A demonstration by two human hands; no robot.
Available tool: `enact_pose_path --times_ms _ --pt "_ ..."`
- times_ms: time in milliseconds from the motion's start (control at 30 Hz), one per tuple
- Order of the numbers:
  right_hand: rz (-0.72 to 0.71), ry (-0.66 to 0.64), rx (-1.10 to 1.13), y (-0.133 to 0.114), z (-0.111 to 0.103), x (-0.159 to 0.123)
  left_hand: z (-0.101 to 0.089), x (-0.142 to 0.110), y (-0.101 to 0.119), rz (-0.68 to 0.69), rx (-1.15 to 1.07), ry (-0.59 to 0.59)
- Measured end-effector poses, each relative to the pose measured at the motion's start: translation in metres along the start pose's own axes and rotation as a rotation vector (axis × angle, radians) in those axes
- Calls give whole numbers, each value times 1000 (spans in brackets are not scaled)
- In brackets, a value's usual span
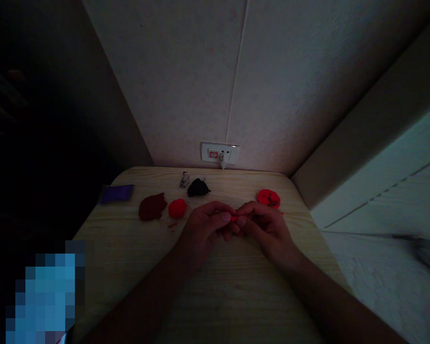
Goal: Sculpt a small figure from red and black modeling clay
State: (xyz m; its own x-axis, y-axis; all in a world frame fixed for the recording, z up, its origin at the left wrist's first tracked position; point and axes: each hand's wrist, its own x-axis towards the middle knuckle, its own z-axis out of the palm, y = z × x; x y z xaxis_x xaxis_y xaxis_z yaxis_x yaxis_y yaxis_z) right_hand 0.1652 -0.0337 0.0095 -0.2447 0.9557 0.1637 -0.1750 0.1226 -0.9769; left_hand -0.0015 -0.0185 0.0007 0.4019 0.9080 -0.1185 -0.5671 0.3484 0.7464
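Observation:
Between the fingertips of both hands is a small piece of red modelling clay (234, 218), mostly covered by the fingers. My left hand (209, 223) pinches it from the left, thumb on top. From the other side my right hand (261, 224) grips the same piece with thumb and forefinger. Just beyond the right hand lies a flat red clay disc (268, 198) with dark marks on it. To the left of my left hand rest a red clay lump (177, 208) and a larger brown clay lump (152, 207). Black clay (198, 188) sits farther back.
A purple packet (116, 193) lies at the left edge of the wooden table (222, 296). Dark smudges (184, 179) mark the surface near the black clay. Behind the table, a wall socket (220, 153) holds a plug. A pale cabinet (387, 181) stands to the right.

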Motion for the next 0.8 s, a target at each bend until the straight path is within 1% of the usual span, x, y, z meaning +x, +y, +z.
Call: enact_pose_path --times_ms 100,267,467,800 --pt "5 10 4 -1 0 0 0 0 0 4 6 4" --pt "-21 -14 41 -2 3 0 0 0 -1 14 32 33" --pt "-27 -32 30 -4 5 0 -2 1 -3 26 37 27" --pt "-33 -9 -2 -4 6 0 -2 0 -3 42 68 33"
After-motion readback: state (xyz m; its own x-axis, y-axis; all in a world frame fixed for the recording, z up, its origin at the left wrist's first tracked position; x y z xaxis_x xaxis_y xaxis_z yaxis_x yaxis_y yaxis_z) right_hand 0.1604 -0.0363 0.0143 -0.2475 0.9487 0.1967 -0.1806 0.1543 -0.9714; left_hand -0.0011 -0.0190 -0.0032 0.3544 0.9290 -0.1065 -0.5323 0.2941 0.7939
